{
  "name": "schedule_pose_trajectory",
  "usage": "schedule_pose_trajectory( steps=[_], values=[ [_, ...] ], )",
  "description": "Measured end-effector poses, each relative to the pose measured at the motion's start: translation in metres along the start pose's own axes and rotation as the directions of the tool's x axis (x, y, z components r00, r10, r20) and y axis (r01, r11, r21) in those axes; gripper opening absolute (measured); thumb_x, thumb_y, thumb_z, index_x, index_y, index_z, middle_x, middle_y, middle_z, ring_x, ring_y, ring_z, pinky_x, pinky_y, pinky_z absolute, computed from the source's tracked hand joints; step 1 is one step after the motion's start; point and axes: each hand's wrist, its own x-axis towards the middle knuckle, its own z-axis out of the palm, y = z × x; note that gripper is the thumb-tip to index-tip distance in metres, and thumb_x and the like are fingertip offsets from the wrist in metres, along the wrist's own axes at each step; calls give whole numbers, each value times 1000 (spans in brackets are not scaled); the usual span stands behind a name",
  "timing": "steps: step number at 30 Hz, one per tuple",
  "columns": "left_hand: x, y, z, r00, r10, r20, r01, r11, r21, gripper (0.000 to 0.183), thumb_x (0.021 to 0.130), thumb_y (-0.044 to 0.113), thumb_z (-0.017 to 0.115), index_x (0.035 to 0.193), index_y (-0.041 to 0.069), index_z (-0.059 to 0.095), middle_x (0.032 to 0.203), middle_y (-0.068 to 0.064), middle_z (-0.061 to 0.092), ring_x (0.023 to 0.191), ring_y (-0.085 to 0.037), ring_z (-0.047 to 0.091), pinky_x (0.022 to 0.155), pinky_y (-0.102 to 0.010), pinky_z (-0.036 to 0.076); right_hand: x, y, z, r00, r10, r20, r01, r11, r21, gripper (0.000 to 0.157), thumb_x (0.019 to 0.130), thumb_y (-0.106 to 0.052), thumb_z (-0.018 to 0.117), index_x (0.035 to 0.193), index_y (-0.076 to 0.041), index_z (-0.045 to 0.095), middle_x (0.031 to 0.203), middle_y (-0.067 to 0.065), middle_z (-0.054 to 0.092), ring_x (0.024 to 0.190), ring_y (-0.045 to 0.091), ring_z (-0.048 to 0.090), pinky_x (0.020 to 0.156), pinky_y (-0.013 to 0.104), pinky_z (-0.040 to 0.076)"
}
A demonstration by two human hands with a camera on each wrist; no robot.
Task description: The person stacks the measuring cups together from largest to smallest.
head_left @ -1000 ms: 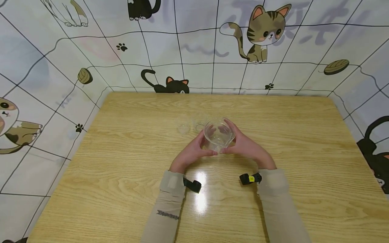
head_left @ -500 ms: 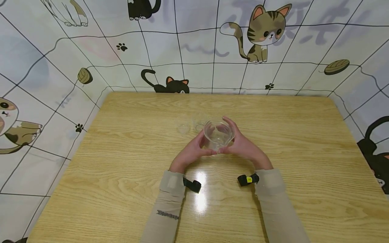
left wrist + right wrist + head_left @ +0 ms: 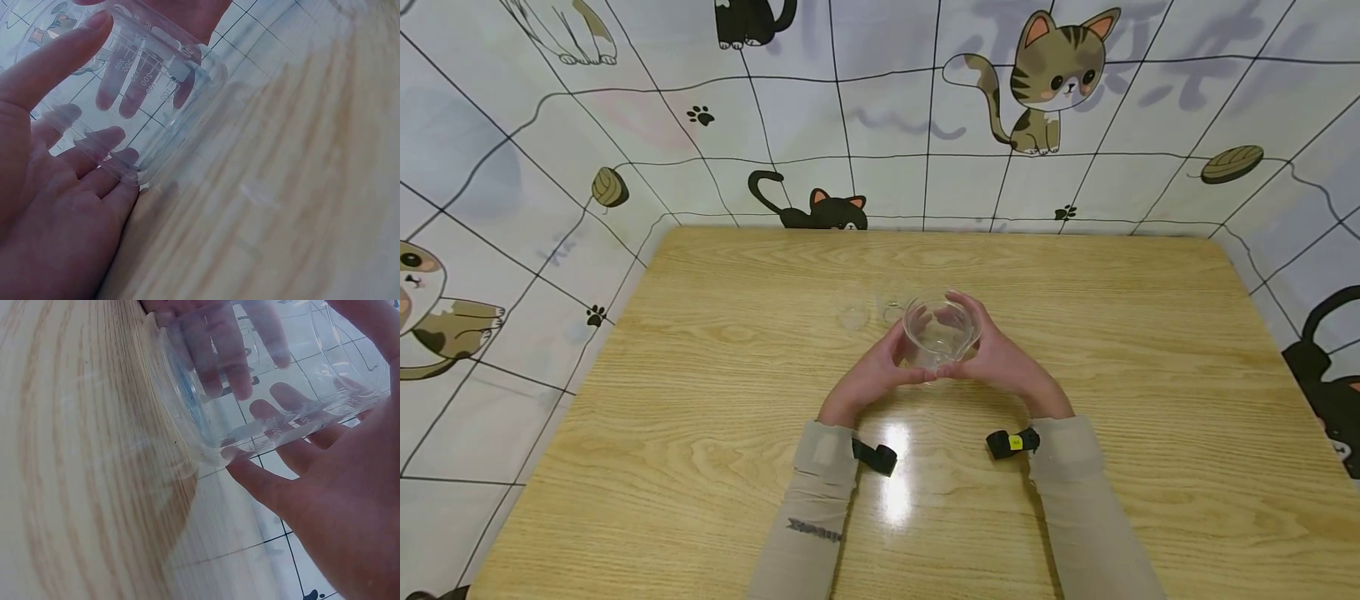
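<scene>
A clear measuring cup with a pouring lip stands upright on the wooden table, between both hands. White graduation marks show on its wall in the left wrist view. My left hand wraps its left side, thumb toward me and fingers behind. From the right, my right hand holds it the same way, and the thumb tips nearly meet at the front. In the right wrist view, the fingers of the right hand curve along the transparent wall, and the cup's base lies by the table surface.
Just behind the cup's left side is a small clear object with a ring-like outline. Another faint transparent piece sits to its left. The wooden table meets cat-patterned cloth walls at the back and sides.
My right hand and forearm have shifted slightly left, bringing its thumb closer to the left thumb. The left hand and the measuring cup look almost still.
</scene>
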Motion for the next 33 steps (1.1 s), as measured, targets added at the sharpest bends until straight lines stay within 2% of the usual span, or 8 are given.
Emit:
schedule_pose_trajectory(
  steps=[9,19,25,33],
  values=[
    [-1,1,1,1000,-26,-15,27,1000,17,91,78,15,73,148,20,15,153,-2,19,140,-15,17,113,-41,15,0,2,0,999,-35,10,35,999,11,102,69,-17,81,143,-35,14,144,5,35,135,24,29,103,50,32],
    [-2,1,0,1000,-26,-9,26,1000,9,89,79,13,72,148,19,15,153,0,20,140,-11,15,113,-39,14,-2,-1,0,1000,-22,2,22,1000,-12,103,68,-21,82,143,-38,14,145,5,34,136,25,28,103,52,31],
    [-2,1,0,1000,4,2,-4,1000,-19,88,80,11,70,148,18,14,153,-2,19,140,-10,14,113,-37,13,-2,-3,-2,1000,-4,-11,4,1000,-22,102,68,-22,82,143,-36,14,144,3,36,134,24,30,102,50,33],
    [-1,-1,0,998,62,-3,-62,996,-71,80,84,12,67,146,17,17,152,-8,20,140,-16,17,114,-39,12,-3,5,-11,998,-35,-49,37,998,41,103,68,-14,81,144,-28,13,144,3,36,134,20,30,105,49,29]
  ],
)
